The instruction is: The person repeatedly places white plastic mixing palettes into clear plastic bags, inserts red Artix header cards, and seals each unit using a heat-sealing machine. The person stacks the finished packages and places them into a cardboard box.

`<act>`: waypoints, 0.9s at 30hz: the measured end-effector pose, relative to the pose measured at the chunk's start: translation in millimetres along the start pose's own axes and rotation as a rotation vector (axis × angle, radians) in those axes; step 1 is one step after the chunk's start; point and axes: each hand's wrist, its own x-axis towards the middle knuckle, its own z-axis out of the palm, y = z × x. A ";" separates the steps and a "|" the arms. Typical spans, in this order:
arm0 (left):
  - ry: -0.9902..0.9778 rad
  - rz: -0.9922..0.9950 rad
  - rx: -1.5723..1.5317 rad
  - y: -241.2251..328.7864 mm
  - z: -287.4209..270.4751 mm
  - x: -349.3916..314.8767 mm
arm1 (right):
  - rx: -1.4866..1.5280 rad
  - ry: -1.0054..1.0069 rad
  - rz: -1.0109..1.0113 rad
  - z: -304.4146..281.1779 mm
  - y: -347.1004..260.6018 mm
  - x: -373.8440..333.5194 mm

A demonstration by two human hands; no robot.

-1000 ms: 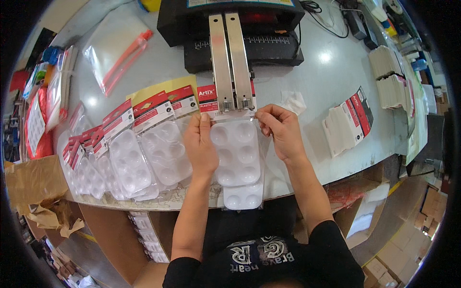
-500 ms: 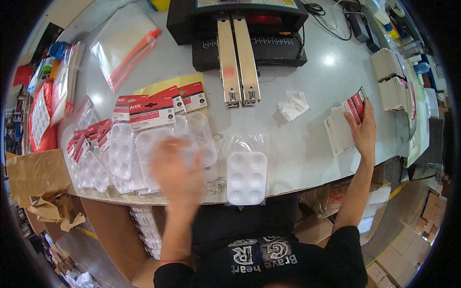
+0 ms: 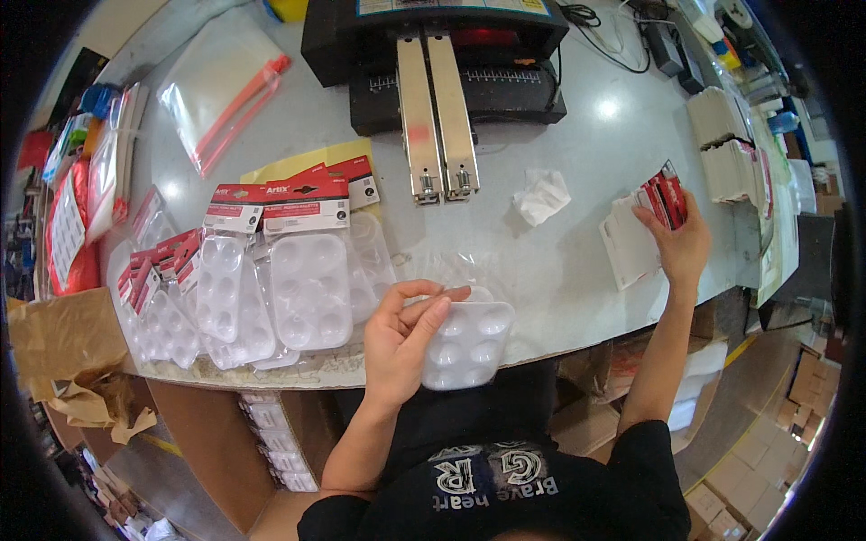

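My left hand [image 3: 401,338] pinches the upper left corner of a white plastic paint palette [image 3: 467,347] with round wells, its front end past the table's near edge. Clear wrap stands out behind the palette's far end. Over on the right, my right hand [image 3: 678,236] is closed on a stack of red and white header cards [image 3: 663,200], thumb on top, the stack resting on the table. Finished-looking palette packs with red and white headers, such as one large pack [image 3: 311,298], lie overlapped to the left of my left hand.
A black machine with two metal arms [image 3: 437,126] stands at the back centre. A crumpled white tissue [image 3: 542,197] lies to its right. Clear bags [image 3: 221,99] lie back left. Card stacks [image 3: 722,144] line the right edge. Cardboard boxes [image 3: 216,451] sit below the table.
My left hand has moved right from the packed palettes to the single palette and taken hold of it, tilting it slightly. My right hand stays at the cards; its fingers have shifted a little.
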 end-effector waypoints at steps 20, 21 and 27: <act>0.062 0.166 0.413 21.5 10.3 -21.3 | 0.571 -0.836 -0.587 -0.5 -134.4 -58.6; 0.061 0.191 0.447 20.7 10.3 -21.6 | 0.565 -0.829 -0.620 0.9 -133.5 -56.6; 0.260 0.305 0.370 10.1 1.7 -16.7 | 0.567 -0.747 -0.467 5.9 -117.1 -41.5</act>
